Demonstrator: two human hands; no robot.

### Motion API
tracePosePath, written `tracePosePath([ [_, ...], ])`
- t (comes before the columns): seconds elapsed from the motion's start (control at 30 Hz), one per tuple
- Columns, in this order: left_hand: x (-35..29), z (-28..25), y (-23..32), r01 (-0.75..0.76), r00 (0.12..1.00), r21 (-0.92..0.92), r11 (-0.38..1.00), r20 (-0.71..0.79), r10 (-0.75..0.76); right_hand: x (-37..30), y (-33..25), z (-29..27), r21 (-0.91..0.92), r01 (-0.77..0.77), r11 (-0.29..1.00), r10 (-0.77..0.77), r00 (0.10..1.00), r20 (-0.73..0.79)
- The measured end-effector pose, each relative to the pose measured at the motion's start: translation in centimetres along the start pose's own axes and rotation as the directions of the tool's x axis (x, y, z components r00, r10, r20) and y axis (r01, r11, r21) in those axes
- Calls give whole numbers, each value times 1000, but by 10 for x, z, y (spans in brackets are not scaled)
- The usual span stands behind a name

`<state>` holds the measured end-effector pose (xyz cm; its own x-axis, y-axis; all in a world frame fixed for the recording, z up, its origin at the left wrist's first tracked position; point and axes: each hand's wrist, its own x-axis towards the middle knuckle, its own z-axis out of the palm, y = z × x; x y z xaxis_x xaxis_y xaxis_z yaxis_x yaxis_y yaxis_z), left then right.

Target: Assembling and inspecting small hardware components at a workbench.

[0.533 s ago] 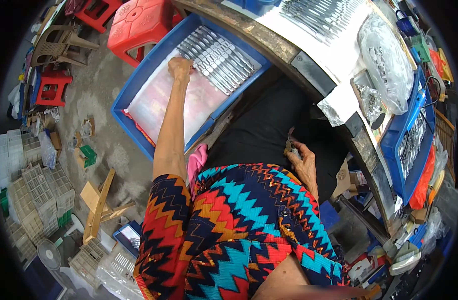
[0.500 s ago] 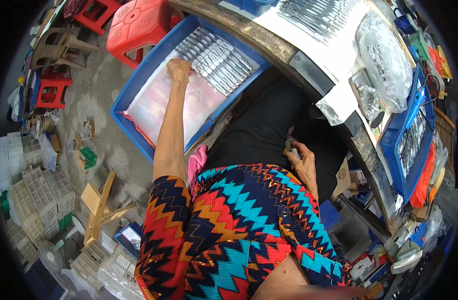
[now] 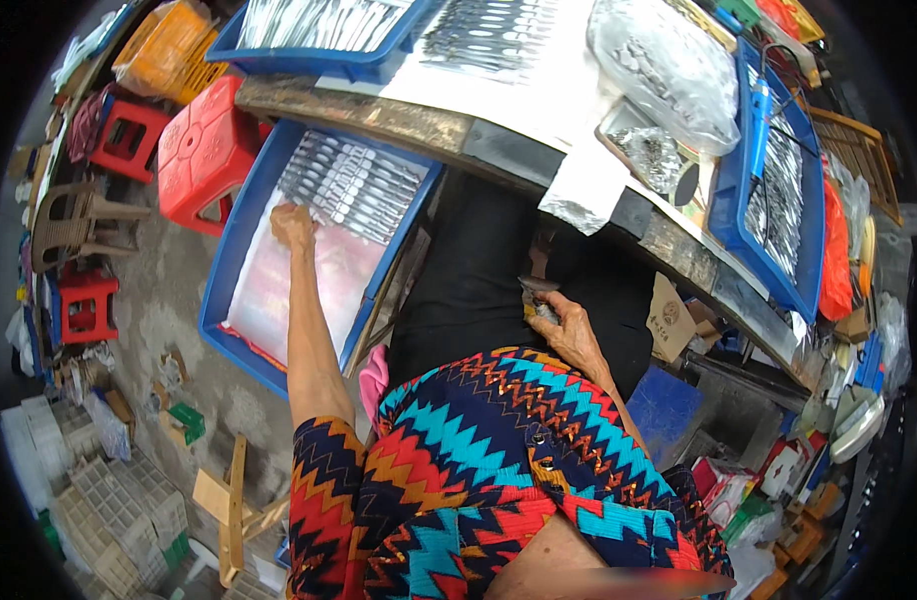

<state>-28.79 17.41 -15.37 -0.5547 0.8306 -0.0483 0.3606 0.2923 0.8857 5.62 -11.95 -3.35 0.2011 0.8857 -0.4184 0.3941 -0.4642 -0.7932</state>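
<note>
My left arm reaches into a blue tray [image 3: 214,290] lined with white and pinkish sheeting. Slender silver metal pieces [image 3: 354,180], shaped like cutlery handles, lie in neat rows across its far part. My left hand [image 3: 293,226] is closed at the near left edge of these rows; its fingers hide whatever may be in them. Over my dark-trousered lap, my right hand [image 3: 567,328] is closed around a small greyish thing [image 3: 537,300] with a metallic look, too small and covered to name.
A worn workbench [image 3: 379,118] borders the tray, carrying more silver pieces [image 3: 489,35], a clear plastic bag [image 3: 669,70] and another blue tray [image 3: 814,270] with a blue-handled tool [image 3: 761,120]. A red stool [image 3: 204,150] stands left; plastic crates [image 3: 119,510] are stacked lower left.
The view has swung to the right, so the bench and tray appear further left. My left hand stays beside the rows of metal pieces, and my right hand remains closed over my lap.
</note>
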Motion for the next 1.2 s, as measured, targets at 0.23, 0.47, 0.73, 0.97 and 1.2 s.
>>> tracePosePath([
  [0.23, 11, -18, -8, -128, 992, 262, 957, 48, 119, -5, -7, -2, 0, 83, 997, -83, 997, -4],
  [0.47, -126, -21, 173, -591, 750, -188, 785, 230, 620, -5, -2, -4, -7, 105, 994, -105, 994, -36],
  [0.73, -176, 61, 264, -919, 212, -212, 332, 444, 871, -7, 1, -3, -4, 165, 986, -165, 986, -35],
  [0.97, -182, 112, 267, -993, 43, -75, 87, 453, 890, -7, 11, -2, -25, 244, 970, -245, 968, -51],
  [1.2, -185, 119, 269, -1000, 1, -14, 9, 521, 853, -5, 11, -4, 9, 225, 974, -225, 974, -15],
])
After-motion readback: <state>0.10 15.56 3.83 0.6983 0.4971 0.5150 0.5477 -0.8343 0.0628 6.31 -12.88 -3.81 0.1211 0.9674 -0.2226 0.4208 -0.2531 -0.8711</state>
